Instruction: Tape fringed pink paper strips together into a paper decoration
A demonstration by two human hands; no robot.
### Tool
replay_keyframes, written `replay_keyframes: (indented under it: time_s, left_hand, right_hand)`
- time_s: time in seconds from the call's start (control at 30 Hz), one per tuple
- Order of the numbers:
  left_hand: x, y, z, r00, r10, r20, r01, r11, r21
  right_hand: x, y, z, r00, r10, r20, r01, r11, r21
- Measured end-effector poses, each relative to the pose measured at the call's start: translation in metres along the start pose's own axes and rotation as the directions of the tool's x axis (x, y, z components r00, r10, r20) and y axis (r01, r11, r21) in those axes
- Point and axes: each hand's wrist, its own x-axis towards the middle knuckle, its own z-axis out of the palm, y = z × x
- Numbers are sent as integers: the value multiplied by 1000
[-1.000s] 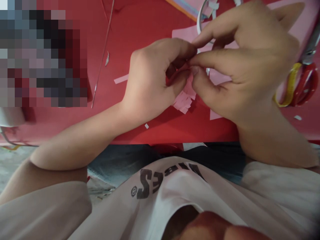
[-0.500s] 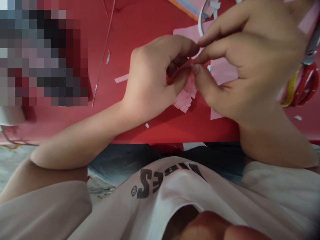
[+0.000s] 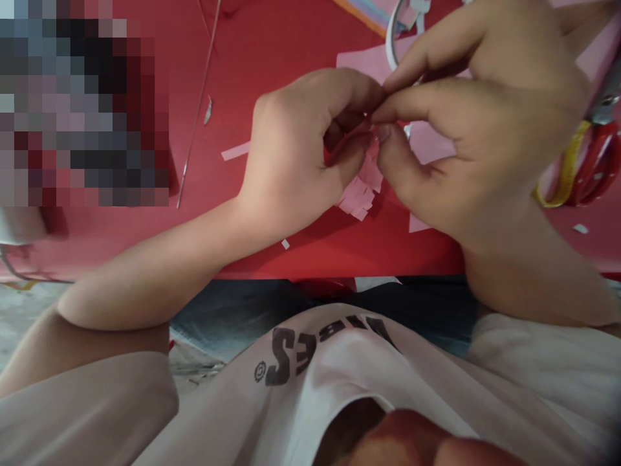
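Observation:
My left hand (image 3: 295, 152) is closed, its thumb and curled fingers pinching a piece of pink fringed paper (image 3: 358, 199). Small cut tabs of the paper show below the fingertips, while its upper part is hidden in the grip. My right hand (image 3: 466, 129) meets the left at the fingertips, with index finger and thumb close together at the paper's upper edge. Under and behind the right hand lie flat sheets of pink paper (image 3: 429, 142). A white curved band (image 3: 391, 42) rises just beyond the right fingers.
Red-handled scissors (image 3: 599, 165) and a yellow ring-shaped handle (image 3: 565, 171) lie at the right of the red table (image 3: 272, 39). A thin stick (image 3: 196, 113) rests at the left, and a pink strip (image 3: 235, 151) is beside my left hand. Paper scraps (image 3: 285, 244) are scattered about.
My right index finger and thumb have shifted slightly at the pink paper, with a small gap showing between them. My left hand keeps its hold almost unmoved.

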Motion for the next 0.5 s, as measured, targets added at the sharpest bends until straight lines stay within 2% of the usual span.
replay_keyframes:
  time_s: [0.07, 0.17, 0.3, 0.4, 0.5]
  left_hand:
    - [0, 1, 1, 999, -5, -53, 5, 1000, 8]
    - [0, 3, 3, 999, -24, -25, 25, 1000, 6]
    - [-1, 8, 2, 998, 9, -62, -12, 999, -37]
    - [1, 15, -4, 996, -83, 38, 82, 996, 23]
    - [3, 22, -9, 996, -83, 26, 82, 996, 32]
  right_hand:
    - [-1, 0, 0, 1000, -12, -13, 12, 1000, -3]
    - [-2, -1, 2, 999, -23, -49, 24, 1000, 17]
    - [-2, -1, 5, 997, -26, -77, 30, 998, 53]
    - [-4, -3, 3, 990, 99, -98, -83, 984, 156]
    - [-5, -3, 1, 957, 254, -137, -209, 939, 274]
